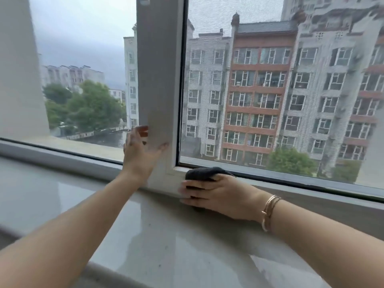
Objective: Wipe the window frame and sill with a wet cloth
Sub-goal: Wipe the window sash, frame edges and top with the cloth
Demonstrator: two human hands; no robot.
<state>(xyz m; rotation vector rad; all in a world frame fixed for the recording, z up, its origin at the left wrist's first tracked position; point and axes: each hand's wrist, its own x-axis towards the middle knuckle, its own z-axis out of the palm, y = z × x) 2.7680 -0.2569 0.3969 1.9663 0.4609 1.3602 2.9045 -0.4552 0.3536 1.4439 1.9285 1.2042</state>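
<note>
From the head view, we look down along both bare forearms to a window. Our right hand (216, 194) clutches a dark grey cloth (204, 173), wadded into a lump, fingers curled over it. The cloth sits at the bottom rail of the window frame (160, 80), just right of the base of the upright post, and its lower part reaches down to the sill (166, 235). Part of the cloth is hidden under the hand. A gold bracelet (270, 210) circles the right wrist.

Our left hand (141, 154) is spread flat, holding nothing, palm against the lower part of the upright post; the fingers wrap around the post's left edge and the thumb lies on its face. The hand is near the cloth but apart from it.

The sill is pale, glossy stone with a duller, streaked patch in front of the right hand. To the right of the post we see an insect screen (280, 90), with apartment blocks (259, 96) behind its mesh. To the left we see trees (93, 104) and grey sky.
</note>
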